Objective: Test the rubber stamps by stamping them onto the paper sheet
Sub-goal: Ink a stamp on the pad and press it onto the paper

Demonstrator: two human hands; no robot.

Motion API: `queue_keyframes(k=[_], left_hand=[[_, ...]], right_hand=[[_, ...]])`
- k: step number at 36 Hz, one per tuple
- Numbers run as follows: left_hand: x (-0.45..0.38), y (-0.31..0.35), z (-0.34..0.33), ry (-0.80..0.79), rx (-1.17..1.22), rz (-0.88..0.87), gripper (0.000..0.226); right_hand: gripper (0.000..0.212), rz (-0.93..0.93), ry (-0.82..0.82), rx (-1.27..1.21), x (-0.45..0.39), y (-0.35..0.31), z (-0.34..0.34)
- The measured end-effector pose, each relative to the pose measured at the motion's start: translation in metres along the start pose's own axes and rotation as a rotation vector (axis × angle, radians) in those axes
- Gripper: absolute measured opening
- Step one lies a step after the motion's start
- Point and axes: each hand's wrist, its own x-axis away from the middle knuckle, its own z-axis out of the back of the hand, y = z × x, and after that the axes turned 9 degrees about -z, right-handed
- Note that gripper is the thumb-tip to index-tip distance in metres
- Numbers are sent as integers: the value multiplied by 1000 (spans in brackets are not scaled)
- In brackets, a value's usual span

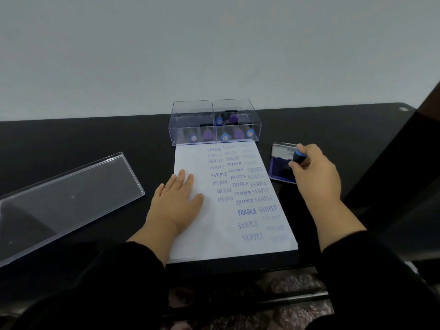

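well under way: paper sheet (228, 206) already crowded with sample, fragile and air mail prints. left hand (176, 201) flat, spread on its left half. right hand (314, 172) gripping a stamp (298, 156) on the ink pad (281, 167) just right of the sheet. more stamps waiting in the clear box (214, 122) at the sheet's far edge.

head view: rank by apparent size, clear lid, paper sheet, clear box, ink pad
1. Clear lid and paper sheet: similar, and the lid lies partly nearer the camera, so no ranking between them.
2. Clear box.
3. Ink pad, partly hidden by the right hand.
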Motion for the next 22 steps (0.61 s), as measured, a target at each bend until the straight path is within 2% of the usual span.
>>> queue_keyframes(k=[13,22], left_hand=[[0,0,1,-14,-1,-2,59],[-1,0,1,-18,-12,-2,59]], right_hand=[[29,-31,-11,17,1,0,-2],[26,-26,11,127,4,-4,2]])
